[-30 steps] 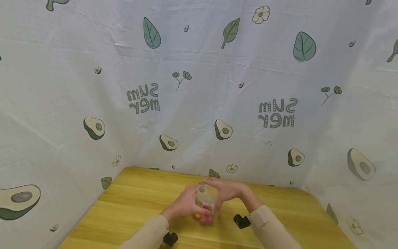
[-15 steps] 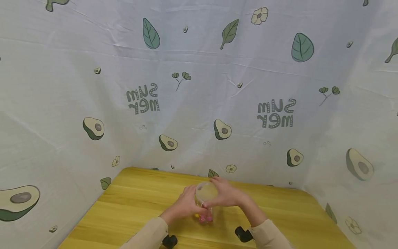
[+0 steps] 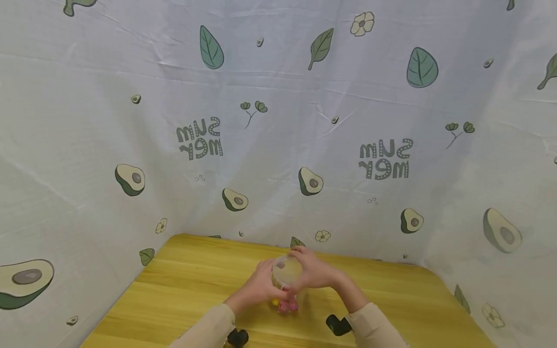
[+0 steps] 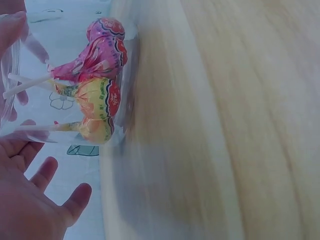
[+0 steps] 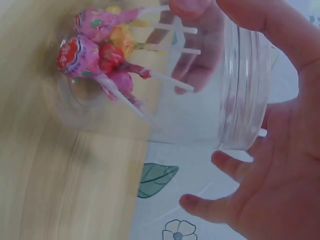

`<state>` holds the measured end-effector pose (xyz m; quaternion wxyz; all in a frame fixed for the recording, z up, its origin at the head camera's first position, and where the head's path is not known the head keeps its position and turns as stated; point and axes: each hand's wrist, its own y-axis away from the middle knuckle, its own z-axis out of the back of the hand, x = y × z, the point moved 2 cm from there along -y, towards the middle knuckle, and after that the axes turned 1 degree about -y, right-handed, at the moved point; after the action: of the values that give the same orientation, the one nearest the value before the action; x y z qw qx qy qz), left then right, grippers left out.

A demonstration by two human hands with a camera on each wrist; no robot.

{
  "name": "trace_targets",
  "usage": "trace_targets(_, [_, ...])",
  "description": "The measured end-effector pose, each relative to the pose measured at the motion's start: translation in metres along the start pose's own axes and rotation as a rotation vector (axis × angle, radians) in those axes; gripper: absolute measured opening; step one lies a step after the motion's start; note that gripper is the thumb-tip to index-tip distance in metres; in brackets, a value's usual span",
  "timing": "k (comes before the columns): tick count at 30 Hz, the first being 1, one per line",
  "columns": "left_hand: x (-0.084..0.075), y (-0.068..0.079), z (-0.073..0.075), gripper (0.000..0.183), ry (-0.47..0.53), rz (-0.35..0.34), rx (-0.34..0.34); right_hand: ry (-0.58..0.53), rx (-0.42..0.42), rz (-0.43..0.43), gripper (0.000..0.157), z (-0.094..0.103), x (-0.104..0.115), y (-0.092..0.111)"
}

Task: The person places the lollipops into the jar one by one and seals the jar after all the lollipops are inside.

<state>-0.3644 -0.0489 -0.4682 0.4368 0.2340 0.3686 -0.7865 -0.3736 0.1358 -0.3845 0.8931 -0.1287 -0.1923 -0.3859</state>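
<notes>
A clear round jar stands on the table in the head view, its pale translucent lid facing up. Inside, at the bottom, are several wrapped lollipops in pink, red and yellow, with white sticks. My left hand grips the jar's left side, thumb in front; in the left wrist view some of its fingers stretch clear of the wall. From the right, my right hand holds the lid's rim between thumb and fingers. Whether the lid is loose on the jar cannot be seen.
The yellow wooden table reaches back to a white printed cloth hanging behind and at both sides. Black wrist devices sit by both beige sleeves.
My right hand has turned about the lid, its thumb swinging round to the front left. The left hand keeps hold, and the jar has barely shifted.
</notes>
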Motion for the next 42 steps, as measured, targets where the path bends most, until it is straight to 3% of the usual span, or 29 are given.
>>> trace_targets(5, [-0.003, -0.001, 0.001, 0.088, 0.004, -0.043, 0.039, -0.064, 0.125, 0.069, 0.088, 0.007, -0.005, 0.000])
trace_targets(9, [-0.004, -0.001, 0.001, 0.086, 0.010, -0.062, 0.069, -0.085, 0.225, 0.117, 0.097, 0.012, -0.007, -0.001])
trace_targets(13, [-0.002, -0.004, -0.001, 0.082, -0.005, -0.101, 0.094, -0.089, 0.302, 0.107, 0.104, 0.018, -0.006, 0.000])
trace_targets(16, [0.000, -0.004, -0.001, 0.083, -0.027, -0.116, 0.087, -0.147, 0.294, 0.056, 0.109, 0.021, -0.005, 0.001])
trace_targets(19, [0.003, -0.003, -0.001, 0.087, -0.026, -0.086, 0.072, -0.166, 0.188, -0.013, 0.102, 0.020, -0.005, 0.005])
trace_targets(22, [0.002, -0.002, 0.000, 0.089, -0.022, -0.038, 0.054, -0.065, 0.064, -0.065, 0.093, 0.014, -0.001, 0.010])
trace_targets(24, [0.001, -0.001, 0.001, 0.089, -0.027, -0.015, 0.047, 0.033, 0.005, -0.092, 0.096, 0.009, 0.003, 0.012])
trace_targets(29, [-0.002, 0.000, 0.003, 0.086, -0.047, 0.017, 0.038, 0.138, -0.050, -0.135, 0.104, 0.004, 0.013, 0.014])
trace_targets(33, [-0.001, 0.001, 0.003, 0.086, -0.050, 0.025, 0.042, 0.082, 0.006, -0.068, 0.099, 0.007, 0.010, 0.010])
trace_targets(38, [-0.002, 0.002, 0.002, 0.089, -0.034, 0.023, 0.054, -0.065, 0.163, 0.011, 0.097, 0.013, -0.003, 0.003])
trace_targets(42, [-0.003, 0.001, 0.004, 0.090, -0.035, 0.030, 0.057, -0.193, 0.246, 0.012, 0.105, 0.021, -0.008, 0.002])
